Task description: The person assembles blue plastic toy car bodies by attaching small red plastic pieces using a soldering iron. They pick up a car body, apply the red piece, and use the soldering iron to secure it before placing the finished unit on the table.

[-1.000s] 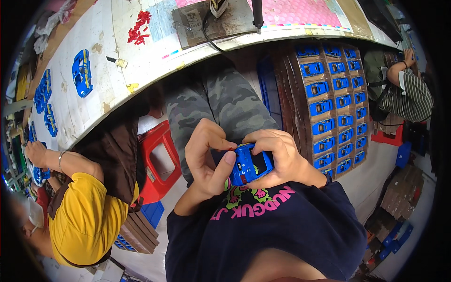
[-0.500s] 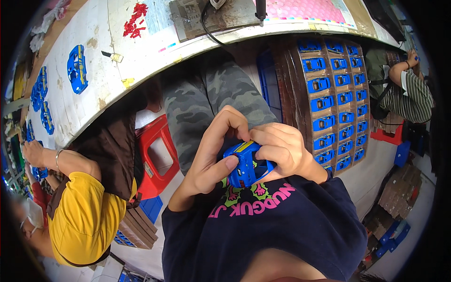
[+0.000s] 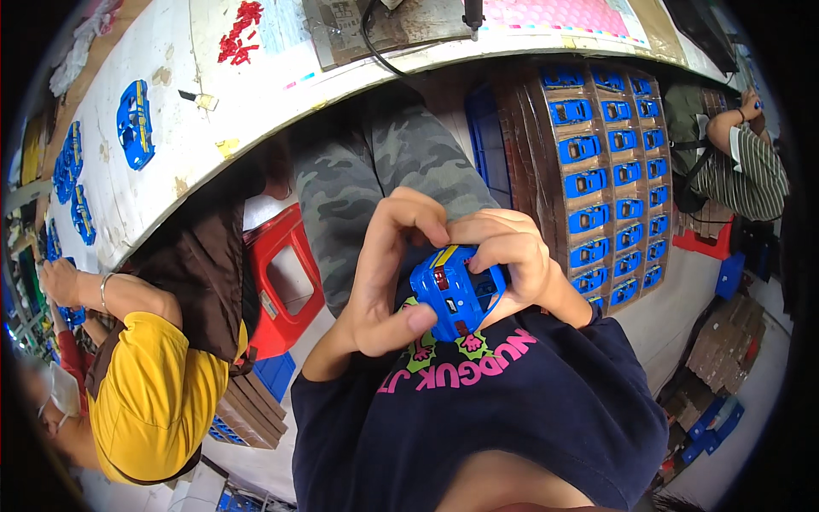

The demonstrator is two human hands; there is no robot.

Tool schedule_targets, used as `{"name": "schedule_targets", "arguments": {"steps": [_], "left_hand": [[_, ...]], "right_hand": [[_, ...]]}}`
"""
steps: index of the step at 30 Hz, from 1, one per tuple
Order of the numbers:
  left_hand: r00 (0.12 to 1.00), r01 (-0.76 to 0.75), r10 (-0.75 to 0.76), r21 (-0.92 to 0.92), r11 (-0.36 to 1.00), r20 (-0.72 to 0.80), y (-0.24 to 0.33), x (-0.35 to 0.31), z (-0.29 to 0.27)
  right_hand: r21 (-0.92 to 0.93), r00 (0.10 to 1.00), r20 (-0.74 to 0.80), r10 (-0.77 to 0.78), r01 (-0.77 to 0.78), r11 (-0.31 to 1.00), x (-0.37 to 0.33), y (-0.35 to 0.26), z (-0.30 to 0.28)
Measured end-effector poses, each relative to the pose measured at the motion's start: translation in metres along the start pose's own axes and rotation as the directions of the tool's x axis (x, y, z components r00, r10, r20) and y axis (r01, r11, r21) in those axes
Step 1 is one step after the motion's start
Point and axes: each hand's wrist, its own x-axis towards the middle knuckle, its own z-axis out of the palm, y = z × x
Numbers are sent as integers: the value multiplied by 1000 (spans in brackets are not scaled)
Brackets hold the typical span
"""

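Note:
A blue toy car body (image 3: 454, 300) with a yellow stripe and red tail-light pieces is held in front of my chest, its rear end facing up toward me. My left hand (image 3: 386, 282) grips its left side, the thumb against the rear face and the bent forefinger by the far edge. On the other side my right hand (image 3: 514, 260) is closed around the shell, fingertips on its roof and window openings. The palm side of that grip is partly hidden by the car body.
On the white table (image 3: 200, 145) lie small red parts (image 3: 241, 32), a cutter blade (image 3: 199, 100) and another blue car body (image 3: 136, 125). Stacked trays (image 3: 606, 171) of blue car bodies stand at my right. A co-worker in yellow (image 3: 158, 392) sits at left beside a red stool (image 3: 290, 282).
The car body has turned so that more of its rear face and both red lights show. My left thumb has come off the upper light toward the lower left edge.

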Motion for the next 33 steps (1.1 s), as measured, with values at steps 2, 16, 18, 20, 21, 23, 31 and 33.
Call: {"name": "schedule_targets", "arguments": {"steps": [2,16,18,20,21,23,31,33], "left_hand": [[987,-135,139,63,989,-80,-3,-3,8],[838,-510,527,544,667,140,-7,5,3],[835,-519,516,584,624,191,-7,6,-1],[846,-509,488,596,621,215,-10,9,-4],[859,-492,468,592,639,209,-14,11,-6],[910,-408,367,562,720,191,-19,13,-11],[998,19,5,349,937,-67,-64,22,-28],[966,90,-20,266,960,-257,-70,32,-23]], "right_hand": [[79,1000,2,14,-14,997,2,1,-1],[496,990,33,135,-134,858,-9,8,1],[559,969,79,234,-237,795,-14,4,1],[667,929,101,356,-329,668,-21,4,3],[715,903,122,412,-368,594,-24,5,3],[772,837,219,501,-463,436,-27,9,0],[922,629,352,693,-361,-141,-51,25,-11],[966,645,258,720,-146,-215,-53,26,-16]]}}
